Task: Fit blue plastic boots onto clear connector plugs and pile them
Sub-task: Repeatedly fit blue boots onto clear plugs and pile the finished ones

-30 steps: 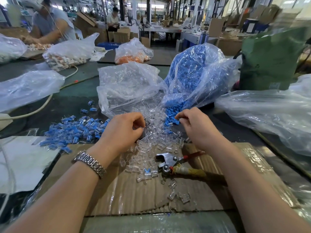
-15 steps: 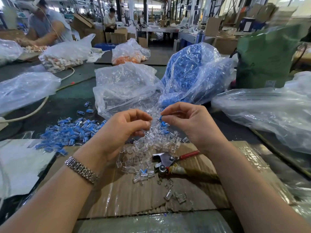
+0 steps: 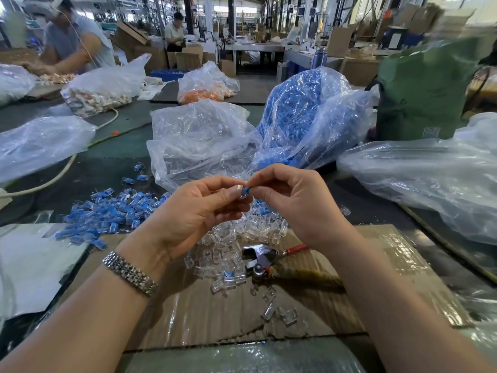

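Both hands [image 3: 269,205] pinching boot [image 3: 247,190], plug [image 3: 242,195]

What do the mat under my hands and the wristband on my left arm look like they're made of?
The mat looks like brown corrugated cardboard: ribbed lines show, with glossy clear tape or film reflecting light on top. The wristband looks like polished metal, probably steel: silvery links with bright glints.

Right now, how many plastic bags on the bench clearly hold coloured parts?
3: the clear plastic bag of blue boots behind the hands, the bag of orange parts further back, and the bag of pale orange-and-white parts far left. Other bags' contents are unclear.
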### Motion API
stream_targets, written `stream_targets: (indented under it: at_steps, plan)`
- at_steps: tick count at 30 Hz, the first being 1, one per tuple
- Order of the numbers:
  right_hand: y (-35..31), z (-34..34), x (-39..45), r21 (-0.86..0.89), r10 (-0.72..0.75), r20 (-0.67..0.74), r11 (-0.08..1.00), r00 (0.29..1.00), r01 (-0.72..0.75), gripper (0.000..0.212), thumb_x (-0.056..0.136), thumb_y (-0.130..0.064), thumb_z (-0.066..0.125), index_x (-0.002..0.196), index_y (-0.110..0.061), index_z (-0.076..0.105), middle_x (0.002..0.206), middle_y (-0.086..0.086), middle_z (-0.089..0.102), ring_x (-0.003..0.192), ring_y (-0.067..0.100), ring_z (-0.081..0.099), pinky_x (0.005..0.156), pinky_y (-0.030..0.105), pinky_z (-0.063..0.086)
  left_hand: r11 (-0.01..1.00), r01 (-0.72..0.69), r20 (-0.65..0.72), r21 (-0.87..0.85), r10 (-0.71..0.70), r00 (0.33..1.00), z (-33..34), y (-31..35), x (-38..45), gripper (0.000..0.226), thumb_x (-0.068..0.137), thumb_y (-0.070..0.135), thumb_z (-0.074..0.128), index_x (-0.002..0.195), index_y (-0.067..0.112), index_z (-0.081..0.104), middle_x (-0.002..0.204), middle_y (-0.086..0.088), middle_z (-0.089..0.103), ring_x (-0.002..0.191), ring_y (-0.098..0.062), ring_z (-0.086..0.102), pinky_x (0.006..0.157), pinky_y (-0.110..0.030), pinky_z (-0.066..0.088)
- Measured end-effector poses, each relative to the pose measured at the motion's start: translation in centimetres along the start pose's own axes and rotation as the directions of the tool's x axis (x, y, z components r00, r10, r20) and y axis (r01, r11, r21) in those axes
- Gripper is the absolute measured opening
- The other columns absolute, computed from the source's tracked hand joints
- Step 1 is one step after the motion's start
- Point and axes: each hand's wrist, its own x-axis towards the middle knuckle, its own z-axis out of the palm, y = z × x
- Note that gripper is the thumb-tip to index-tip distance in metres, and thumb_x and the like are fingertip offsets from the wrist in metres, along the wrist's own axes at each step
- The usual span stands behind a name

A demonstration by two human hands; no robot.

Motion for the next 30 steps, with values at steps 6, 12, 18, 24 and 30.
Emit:
stream_targets:
  at_steps: [6, 12, 18, 24, 30]
  plan:
    - [0.0, -0.1, -0.1, -0.134, -0.049, 0.029, 0.99, 0.998, 0.053, 0.009, 0.091, -0.012, 0.073, 0.096, -0.02, 0.073, 0.088, -0.01, 0.071, 0.085, 0.008, 0.066, 0.084, 0.027, 0.055, 0.998, -0.007, -0.018, 0.055, 0.008, 1.0, 0.1, 0.0, -0.2, 0.026, 0.078, 0.008, 0.074, 0.104, 0.008, 0.079, 0.104, -0.018, 0.076, 0.095, -0.025, 0.075, 0.08, -0.026, 0.059]
    - [-0.5, -0.4, -0.2, -0.207, -0.077, 0.073, 0.974, 0.994, 0.091, 0.011, 0.09, -0.016, 0.075, 0.099, -0.02, 0.07, 0.089, -0.01, 0.07, 0.086, 0.006, 0.065, 0.082, 0.021, 0.052, 0.994, -0.017, -0.045, 0.104, 0.021, 0.999, 0.3, 0.0, -0.3, 0.027, 0.076, 0.009, 0.074, 0.103, 0.008, 0.079, 0.104, -0.019, 0.076, 0.092, -0.024, 0.075, 0.079, -0.026, 0.06]
    - [-1.1, -4.9, -1.6, -0.646, 0.404, 0.47, 0.763, 0.784, -0.006, 0.054, 0.063, -0.055, 0.088, 0.105, -0.04, 0.059, 0.104, -0.019, 0.058, 0.097, -0.003, 0.056, 0.087, 0.023, 0.049, 0.997, -0.03, -0.078, 0.07, 0.035, 0.996, 0.3, 0.2, -0.4, 0.023, 0.077, 0.007, 0.072, 0.098, 0.011, 0.081, 0.103, -0.018, 0.077, 0.09, -0.022, 0.075, 0.078, -0.027, 0.061]
    - [-1.6, -4.0, -2.0, -0.77, 0.493, 0.504, 0.628, 0.71, 0.111, 0.05, 0.07, -0.048, 0.085, 0.112, -0.039, 0.058, 0.103, -0.018, 0.055, 0.1, 0.004, 0.054, 0.091, 0.03, 0.051, 0.999, -0.031, -0.112, 0.02, 0.033, 0.993, -0.3, 0.3, -0.2, 0.023, 0.079, 0.005, 0.071, 0.1, 0.008, 0.08, 0.104, -0.02, 0.076, 0.092, -0.024, 0.075, 0.079, -0.028, 0.061]
    - [-1.9, -4.2, -2.0, -0.63, 0.445, 0.424, 0.771, 0.789, -0.096, 0.023, 0.074, -0.044, 0.074, 0.089, -0.026, 0.072, 0.077, -0.01, 0.07, 0.067, 0.003, 0.062, 0.066, 0.029, 0.055, 0.997, -0.068, -0.159, -0.027, 0.063, 0.985, -0.8, 0.6, -0.2, 0.023, 0.079, 0.009, 0.072, 0.1, 0.012, 0.08, 0.106, -0.016, 0.076, 0.093, -0.022, 0.074, 0.077, -0.026, 0.06]
